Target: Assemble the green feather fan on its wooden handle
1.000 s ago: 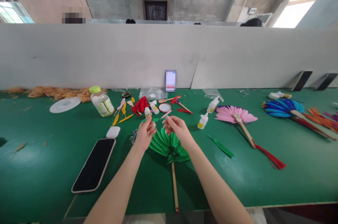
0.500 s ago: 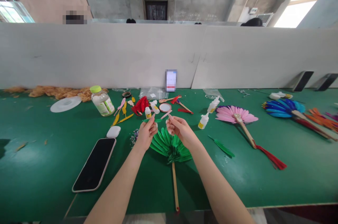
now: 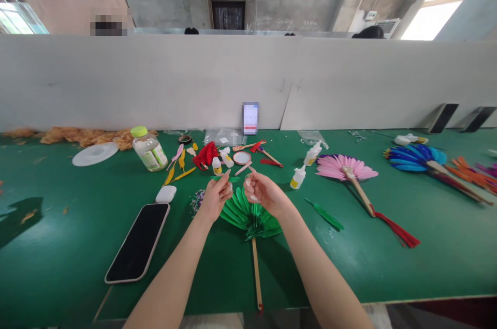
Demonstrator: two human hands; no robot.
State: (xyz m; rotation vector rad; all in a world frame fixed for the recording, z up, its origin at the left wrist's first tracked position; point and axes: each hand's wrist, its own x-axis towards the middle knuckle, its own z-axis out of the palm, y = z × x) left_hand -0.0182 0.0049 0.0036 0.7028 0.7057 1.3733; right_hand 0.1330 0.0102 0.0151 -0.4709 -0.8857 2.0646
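My left hand [image 3: 218, 195] pinches a green feather [image 3: 234, 179], which lies level and points toward my other hand. My right hand [image 3: 264, 189] is closed in a pinch close by; whatever is between its fingertips is too small to make out. Beneath both hands lies a green feather fan [image 3: 254, 215] with a wooden handle [image 3: 257, 274] pointing toward me. A slim pink piece [image 3: 243, 168] shows just beyond the fingertips. On the right, a loose green feather [image 3: 325, 215] rests on the table.
Glue bottles [image 3: 298, 177] stand right of centre. Farther right are a pink feather fan [image 3: 347, 168] and a blue one [image 3: 415, 156]. At left lie a phone [image 3: 137, 241], a white case [image 3: 166, 194] and a green-lidded jar [image 3: 149, 150]. Red feathers [image 3: 205, 154] sit ahead.
Both hands keep nearly the same pose, the green feather still in my left. The view has shifted slightly, and a shadow at the far left has grown.
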